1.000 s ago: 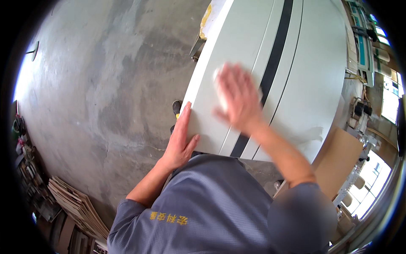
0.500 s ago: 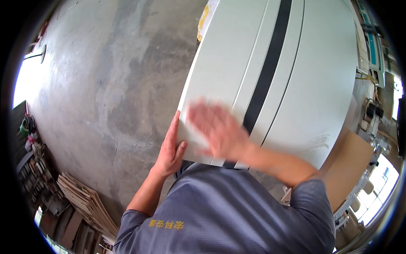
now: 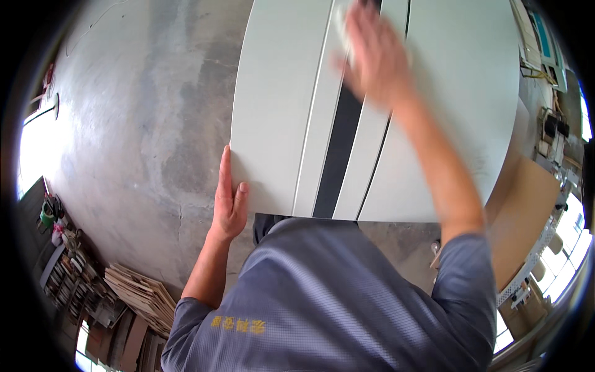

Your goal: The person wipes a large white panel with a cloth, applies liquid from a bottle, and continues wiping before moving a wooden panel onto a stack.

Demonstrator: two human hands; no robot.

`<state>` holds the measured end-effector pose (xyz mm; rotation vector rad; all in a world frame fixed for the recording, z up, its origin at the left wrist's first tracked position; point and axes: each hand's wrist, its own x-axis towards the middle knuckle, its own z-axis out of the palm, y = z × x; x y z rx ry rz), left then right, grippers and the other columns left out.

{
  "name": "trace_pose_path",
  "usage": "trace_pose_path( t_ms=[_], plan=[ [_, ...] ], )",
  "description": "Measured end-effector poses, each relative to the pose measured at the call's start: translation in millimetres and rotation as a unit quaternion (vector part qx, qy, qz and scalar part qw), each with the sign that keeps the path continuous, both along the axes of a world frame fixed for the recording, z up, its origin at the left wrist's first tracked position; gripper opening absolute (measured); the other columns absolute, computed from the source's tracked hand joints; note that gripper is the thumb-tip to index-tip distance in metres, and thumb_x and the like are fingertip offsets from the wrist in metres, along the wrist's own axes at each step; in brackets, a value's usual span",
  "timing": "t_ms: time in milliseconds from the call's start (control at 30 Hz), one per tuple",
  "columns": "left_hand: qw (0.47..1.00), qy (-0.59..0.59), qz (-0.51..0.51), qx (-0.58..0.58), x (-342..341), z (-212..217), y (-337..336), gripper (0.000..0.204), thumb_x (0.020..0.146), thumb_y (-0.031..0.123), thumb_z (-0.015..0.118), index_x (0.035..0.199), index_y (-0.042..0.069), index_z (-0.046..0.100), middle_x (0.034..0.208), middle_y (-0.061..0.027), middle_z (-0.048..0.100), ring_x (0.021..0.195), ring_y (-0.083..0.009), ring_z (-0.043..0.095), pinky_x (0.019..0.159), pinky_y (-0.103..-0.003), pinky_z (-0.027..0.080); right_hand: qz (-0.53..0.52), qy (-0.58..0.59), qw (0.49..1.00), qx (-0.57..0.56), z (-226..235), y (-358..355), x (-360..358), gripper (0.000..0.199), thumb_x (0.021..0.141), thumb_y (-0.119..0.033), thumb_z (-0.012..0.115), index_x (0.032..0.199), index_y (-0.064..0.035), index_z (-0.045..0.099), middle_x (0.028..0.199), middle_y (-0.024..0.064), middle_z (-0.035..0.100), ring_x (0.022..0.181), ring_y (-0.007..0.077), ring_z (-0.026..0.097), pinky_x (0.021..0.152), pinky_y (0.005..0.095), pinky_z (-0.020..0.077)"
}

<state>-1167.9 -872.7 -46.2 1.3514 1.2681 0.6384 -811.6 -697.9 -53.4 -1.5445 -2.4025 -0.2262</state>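
Note:
A pale grey-green door panel (image 3: 276, 105) lies flat in front of me, with narrow grooves and a black inlaid strip (image 3: 338, 149) running along it. Against its left edge, near the close corner, rests my left hand (image 3: 230, 208), fingers straight and thumb raised by the rim. Over the far part of the strip is my right hand (image 3: 378, 62), smeared by motion, its fingers flat on the panel. A whitish cloth (image 3: 340, 23) peeks out beside those fingers; most of it is hidden under the hand. Faint smudges mark the panel's right side.
Grey concrete floor (image 3: 155, 124) stretches to the left. Thin boards are stacked (image 3: 139, 297) at the lower left, near a cluttered tool rack (image 3: 74, 273). To the right of the panel stands a brown board (image 3: 527, 211), with equipment beyond it.
My right hand has swept away from me and to the right, from the panel's near left part to the strip. The left hand stays at the edge; the view has shifted.

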Motion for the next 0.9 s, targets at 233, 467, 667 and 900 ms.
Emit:
trace_pose_path(
  t_ms=[233,467,667,900],
  plan=[
    [1.000,-0.006,-0.013,-0.005,2,-2,1,0.069,0.108,0.017,0.046,0.164,-0.005,0.012,0.169,-0.0203,0.026,0.157,-0.0294,0.025,0.126,-0.040,0.020,0.026,0.013,0.965,-0.259,38,-204,-22,0.091,0.100,-0.067,0.040,0.160,0.0005,0.034,0.168,0.0190,0.031,0.153,0.0366,0.035,0.124,0.0521,0.0276],
    [1.000,0.012,-0.013,0.025,-1,0,7,0.067,0.107,0.015,0.046,0.164,-0.004,0.016,0.170,-0.0182,0.026,0.157,-0.0271,0.025,0.126,-0.039,0.020,-0.195,-0.018,0.973,-0.125,17,157,110,0.086,0.107,-0.062,0.033,0.161,0.0041,0.024,0.170,0.0239,0.021,0.159,0.0357,0.018,0.131,0.0444,0.0159],
    [0.998,0.008,-0.001,0.058,-8,-12,3,0.065,0.107,0.010,0.044,0.165,-0.002,0.017,0.171,-0.0159,0.026,0.158,-0.0256,0.024,0.126,-0.037,0.019,-0.190,-0.003,0.978,-0.081,0,126,85,0.086,0.104,-0.061,0.043,0.158,0.0049,0.031,0.166,0.0261,0.030,0.155,0.0374,0.029,0.128,0.0451,0.0236],
    [0.994,-0.102,-0.020,0.033,-16,-12,-8,0.064,0.111,0.016,0.045,0.166,0.002,0.016,0.172,-0.0140,0.022,0.159,-0.0258,0.020,0.127,-0.038,0.019,-0.105,0.025,0.990,-0.088,13,-224,-3,0.087,0.101,-0.064,0.047,0.158,0.0011,0.036,0.163,0.0240,0.036,0.153,0.0397,0.032,0.126,0.0501,0.0245]
  ],
)
